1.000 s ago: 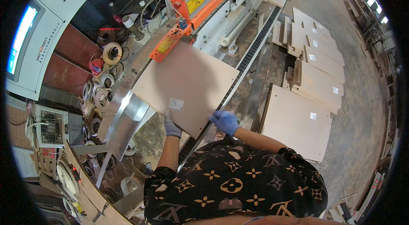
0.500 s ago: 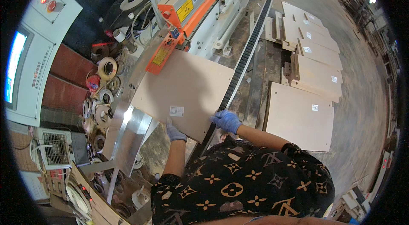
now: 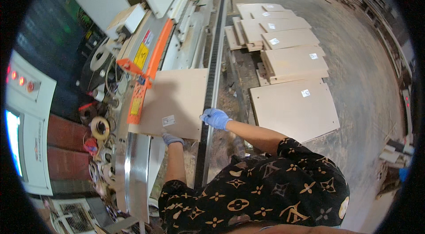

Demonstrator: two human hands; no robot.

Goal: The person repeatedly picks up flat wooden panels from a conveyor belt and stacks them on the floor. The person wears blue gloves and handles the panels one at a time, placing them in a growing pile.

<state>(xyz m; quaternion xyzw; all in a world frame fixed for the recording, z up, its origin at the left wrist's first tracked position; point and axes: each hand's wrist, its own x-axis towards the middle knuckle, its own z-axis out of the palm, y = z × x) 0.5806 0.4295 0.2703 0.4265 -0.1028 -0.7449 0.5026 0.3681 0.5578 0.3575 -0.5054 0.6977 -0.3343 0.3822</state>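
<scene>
One orange-trimmed machine (image 3: 148,50); one black conveyor track (image 3: 202,156); one beige panel (image 3: 181,96) along the track's left edge, near-square, seemingly at the guiding step, calling for square handling, far edge pointing up-track, long axis unclear; gloved left hand (image 3: 172,139) at its near edge, right hand (image 3: 215,118) curled at its right edge, pinching indeterminable.

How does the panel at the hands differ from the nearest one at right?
The worked panel has the left hand at its near edge; no hand touches the right panel. An orange bracket overlaps the worked panel's left side; none overlaps the right panel. The worked panel is partly shadowed, the right panel evenly lit. Both are flat, beige and labelled.
</scene>
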